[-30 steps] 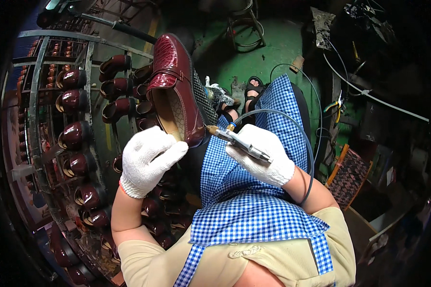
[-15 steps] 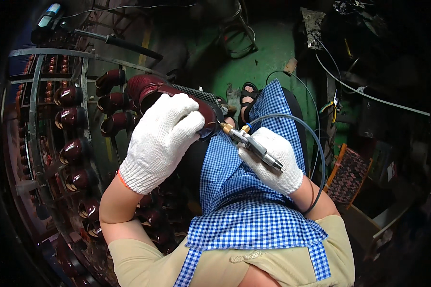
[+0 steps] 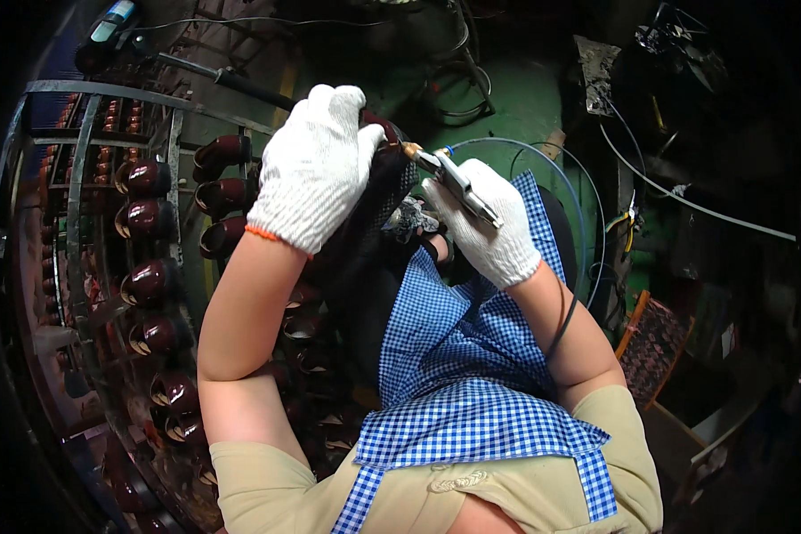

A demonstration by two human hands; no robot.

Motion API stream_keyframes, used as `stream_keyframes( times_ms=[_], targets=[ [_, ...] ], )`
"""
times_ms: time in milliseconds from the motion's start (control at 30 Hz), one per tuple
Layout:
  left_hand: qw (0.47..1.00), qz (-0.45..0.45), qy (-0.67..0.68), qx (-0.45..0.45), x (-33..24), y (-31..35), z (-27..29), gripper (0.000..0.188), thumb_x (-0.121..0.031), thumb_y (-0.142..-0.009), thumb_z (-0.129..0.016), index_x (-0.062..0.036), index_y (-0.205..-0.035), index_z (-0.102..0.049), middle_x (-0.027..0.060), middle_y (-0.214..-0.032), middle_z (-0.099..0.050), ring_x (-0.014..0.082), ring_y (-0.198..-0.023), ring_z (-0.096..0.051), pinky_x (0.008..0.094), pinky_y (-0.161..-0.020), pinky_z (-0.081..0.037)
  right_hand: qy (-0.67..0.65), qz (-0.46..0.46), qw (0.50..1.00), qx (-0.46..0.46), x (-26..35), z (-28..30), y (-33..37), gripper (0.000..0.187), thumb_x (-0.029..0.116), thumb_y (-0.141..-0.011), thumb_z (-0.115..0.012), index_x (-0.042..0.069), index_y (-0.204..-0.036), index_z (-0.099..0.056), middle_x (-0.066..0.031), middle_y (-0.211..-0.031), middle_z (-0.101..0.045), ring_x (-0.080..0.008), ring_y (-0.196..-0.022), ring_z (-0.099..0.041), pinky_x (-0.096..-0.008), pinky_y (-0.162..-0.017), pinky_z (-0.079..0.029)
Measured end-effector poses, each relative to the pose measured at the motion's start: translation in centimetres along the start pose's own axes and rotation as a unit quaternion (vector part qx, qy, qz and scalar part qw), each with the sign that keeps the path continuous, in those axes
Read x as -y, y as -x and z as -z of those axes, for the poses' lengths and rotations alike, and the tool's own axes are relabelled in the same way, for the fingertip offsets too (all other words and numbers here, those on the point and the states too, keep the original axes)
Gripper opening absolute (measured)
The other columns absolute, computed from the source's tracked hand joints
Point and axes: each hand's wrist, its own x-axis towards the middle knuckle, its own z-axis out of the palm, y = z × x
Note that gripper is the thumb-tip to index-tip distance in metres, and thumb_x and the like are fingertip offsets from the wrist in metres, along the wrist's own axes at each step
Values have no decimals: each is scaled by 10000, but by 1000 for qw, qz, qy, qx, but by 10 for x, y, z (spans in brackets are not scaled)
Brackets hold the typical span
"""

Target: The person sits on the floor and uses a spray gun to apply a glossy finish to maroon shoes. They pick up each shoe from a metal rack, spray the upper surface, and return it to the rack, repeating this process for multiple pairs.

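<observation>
My left hand (image 3: 316, 169), in a white knit glove, is closed around a dark red leather shoe (image 3: 382, 131). Most of that shoe lies hidden behind the glove. My right hand (image 3: 489, 222), gloved the same way, grips a small metal spray gun (image 3: 457, 185) with a brass nozzle. The nozzle points left at the shoe, very close to its surface; whether they touch I cannot tell. A thin bluish air hose (image 3: 516, 144) runs from the gun and loops to the right. Beneath the shoe is a dark mesh surface (image 3: 392, 191).
On the left stands a metal rack (image 3: 82, 151) with rows of glossy dark red shoes (image 3: 149, 281). A blue checked apron (image 3: 472, 418) covers my lap. Far right are a pale hose (image 3: 694, 203), pliers (image 3: 632, 230) and a wood-framed patterned seat (image 3: 657, 338). The floor (image 3: 529, 98) is green.
Both hands have moved up and away from my body with the shoe and spray gun. The shoe has been turned, so less of it shows past the left glove.
</observation>
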Motion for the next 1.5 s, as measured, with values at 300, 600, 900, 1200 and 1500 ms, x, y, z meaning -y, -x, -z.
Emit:
stream_keyframes(
  times_ms=[300,600,900,1200,1500],
  targets=[
    [988,139,66,15,44,5,5,518,-428,-987,-709,-54,-1333,-613,201,-1170,-712,357,-1081,-706,422,-975,-540,22,77,997,23,13,-40,18,185,198,-919,-815,78,-1049,-762,-104,-851,-674,-279,-699,-667,-382,-618,-536],
    [811,380,444,-14,63,201,3,361,-89,-1081,-546,-24,-1435,-563,29,-1204,-616,119,-1061,-597,284,-961,-486,-9,78,997,7,17,-55,53,156,262,-918,-802,132,-999,-773,-70,-763,-629,-281,-661,-648,-400,-584,-527],
    [846,295,443,14,14,237,13,409,168,-900,-634,-21,-1263,-644,75,-1212,-624,175,-1151,-656,319,-1033,-529,-17,56,996,73,18,-33,68,179,287,-931,-801,115,-948,-756,-87,-759,-619,-289,-656,-648,-400,-590,-524],
    [976,-18,203,75,-6,196,31,476,58,-740,-839,-96,-1179,-735,111,-1153,-680,324,-1034,-678,413,-954,-555,-5,47,982,182,21,19,65,247,333,-963,-777,92,-918,-745,-116,-756,-638,-308,-664,-649,-404,-598,-525],
    [965,-191,92,154,-17,128,38,615,-147,-658,-906,-146,-1241,-712,71,-1368,-688,321,-1377,-598,551,-1194,-433,5,65,971,232,25,58,69,212,308,-964,-779,104,-915,-746,-95,-763,-644,-275,-660,-657,-369,-606,-539]
  ],
)
